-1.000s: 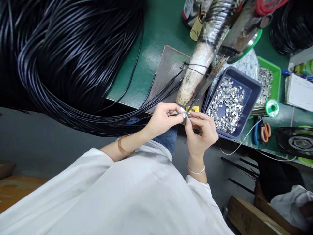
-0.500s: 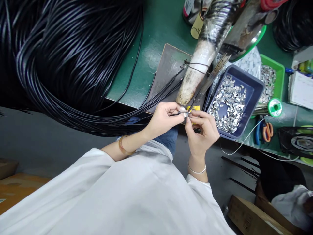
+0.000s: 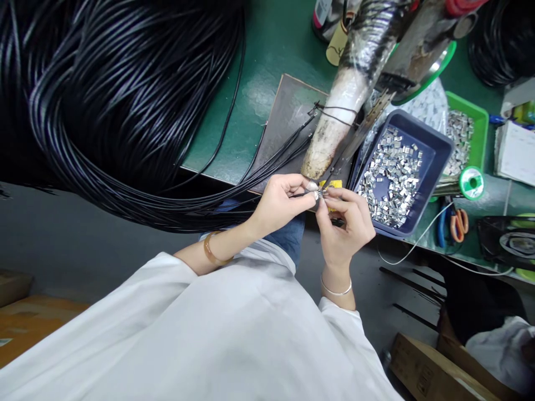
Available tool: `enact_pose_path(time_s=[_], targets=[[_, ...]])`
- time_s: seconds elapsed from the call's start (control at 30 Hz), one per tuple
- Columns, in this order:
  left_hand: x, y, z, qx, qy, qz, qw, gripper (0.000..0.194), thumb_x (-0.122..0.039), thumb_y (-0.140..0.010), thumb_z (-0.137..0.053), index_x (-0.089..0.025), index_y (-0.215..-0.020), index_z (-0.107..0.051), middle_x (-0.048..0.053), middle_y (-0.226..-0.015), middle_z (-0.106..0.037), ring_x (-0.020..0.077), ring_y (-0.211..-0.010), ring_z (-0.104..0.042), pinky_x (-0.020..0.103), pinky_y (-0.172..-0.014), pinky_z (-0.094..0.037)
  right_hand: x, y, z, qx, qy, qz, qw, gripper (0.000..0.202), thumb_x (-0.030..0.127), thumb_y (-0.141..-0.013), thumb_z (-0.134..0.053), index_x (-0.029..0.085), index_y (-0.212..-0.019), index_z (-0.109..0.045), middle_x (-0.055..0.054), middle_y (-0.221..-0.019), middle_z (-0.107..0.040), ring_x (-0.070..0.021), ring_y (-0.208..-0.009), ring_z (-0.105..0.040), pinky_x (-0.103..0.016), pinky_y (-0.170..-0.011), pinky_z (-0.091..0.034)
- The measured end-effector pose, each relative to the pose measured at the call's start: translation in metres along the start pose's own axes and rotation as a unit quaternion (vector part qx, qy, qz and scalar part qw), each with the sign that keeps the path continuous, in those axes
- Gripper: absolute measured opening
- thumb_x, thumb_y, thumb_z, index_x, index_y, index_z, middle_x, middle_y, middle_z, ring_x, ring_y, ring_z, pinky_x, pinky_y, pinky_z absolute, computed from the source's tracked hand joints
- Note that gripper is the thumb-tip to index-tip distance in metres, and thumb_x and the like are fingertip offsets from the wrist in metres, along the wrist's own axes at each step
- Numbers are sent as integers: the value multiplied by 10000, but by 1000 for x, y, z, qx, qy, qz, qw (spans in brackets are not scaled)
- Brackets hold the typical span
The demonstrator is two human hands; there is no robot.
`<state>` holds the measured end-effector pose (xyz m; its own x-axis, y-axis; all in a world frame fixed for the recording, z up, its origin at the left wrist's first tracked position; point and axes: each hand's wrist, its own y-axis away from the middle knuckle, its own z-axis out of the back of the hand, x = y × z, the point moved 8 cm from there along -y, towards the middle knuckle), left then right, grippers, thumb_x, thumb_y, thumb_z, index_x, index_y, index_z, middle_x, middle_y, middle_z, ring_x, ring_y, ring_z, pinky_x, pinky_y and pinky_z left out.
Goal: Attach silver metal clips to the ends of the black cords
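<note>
Between thumb and index finger, my left hand pinches the end of a black cable. My right hand faces it, its fingertips closed on a small shiny metal piece at the cable's end; fingers partly hide it. Both hands meet just below the tip of a white, plastic-wrapped tube. From the left, a thick bundle of black cables runs past my left hand. To the right of my right hand sits a dark blue bin holding many small metal clips.
A large heap of black cable covers the left of the green table. Behind the blue bin stand a green tray and a solder spool. Orange-handled pliers lie at the right. Cardboard boxes rest on the floor.
Both hands keep almost the same place and grip. The small metal piece between the fingertips has shifted very slightly; the view moved a little.
</note>
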<state>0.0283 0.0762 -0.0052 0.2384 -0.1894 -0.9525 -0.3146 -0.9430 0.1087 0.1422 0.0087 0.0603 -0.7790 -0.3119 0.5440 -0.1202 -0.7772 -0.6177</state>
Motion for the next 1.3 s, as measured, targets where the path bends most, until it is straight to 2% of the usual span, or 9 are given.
enact_pose_path(time_s=[0.13, 0.3, 0.47, 0.57, 0.67, 1.03, 1.3], targets=[[-1, -1, -1, 19, 15, 1, 1000, 59, -177, -695, -696, -122, -699, -714, 6, -684, -683, 79, -633, -580, 201, -636, -479, -1, -1, 0, 3, 7, -2, 1000, 107, 127, -804, -668, 218, -850, -638, 0, -974, -703, -115, -834, -676, -219, -560, -539], [1, -2, -1, 23, 17, 11, 1000, 68, -189, -686, -708, -124, -703, -716, 9, -699, -683, 89, -656, -584, 210, -652, -480, -1, -1, 0, 7, 4, -7, 1000, 107, 122, -803, -667, 215, -843, -632, -1, -966, -705, -113, -844, -675, -216, -571, -533], [3, -1, -2, 19, 16, 19, 1000, 97, -203, -695, -689, -116, -688, -649, -37, -567, -534, 41, -525, -431, 184, -526, -347, -1, -1, 0, 8, -17, -9, 1000, 128, 102, -795, -667, 205, -855, -620, -5, -969, -709, -110, -858, -674, -202, -574, -527], [3, -1, -2, 17, 0, 16, 1000, 82, -185, -695, -662, -121, -679, -613, -65, -520, -421, 31, -494, -349, 190, -503, -283, -1, 0, 0, 16, -9, -10, 1000, 122, 104, -796, -668, 204, -849, -623, -5, -983, -705, -111, -868, -674, -202, -580, -535], [2, -2, -3, 14, -7, 12, 1000, 70, -179, -693, -643, -125, -692, -599, -74, -519, -368, 34, -494, -325, 197, -503, -261, -1, 0, 0, 20, -8, -10, 1000, 133, 93, -787, -675, 202, -849, -631, -10, -994, -700, -104, -853, -669, -190, -565, -532], [-1, -1, -3, 10, 19, 5, 1000, 137, -199, -711, -652, -140, -646, -546, -74, -518, -349, 32, -495, -313, 201, -503, -251, 3, -5, 1, 1, 2, 5, 1000, 139, 81, -785, -672, 202, -843, -638, -7, -967, -700, -99, -816, -666, -187, -544, -521], [2, -1, -3, 12, 25, 8, 1000, 121, -204, -723, -655, -128, -660, -585, -68, -519, -383, 33, -498, -350, 198, -509, -281, 5, -3, 3, 2, -1, 18, 1000, 166, 66, -765, -684, 194, -846, -615, -26, -1008, -704, -115, -864, -683, -206, -609, -566]])
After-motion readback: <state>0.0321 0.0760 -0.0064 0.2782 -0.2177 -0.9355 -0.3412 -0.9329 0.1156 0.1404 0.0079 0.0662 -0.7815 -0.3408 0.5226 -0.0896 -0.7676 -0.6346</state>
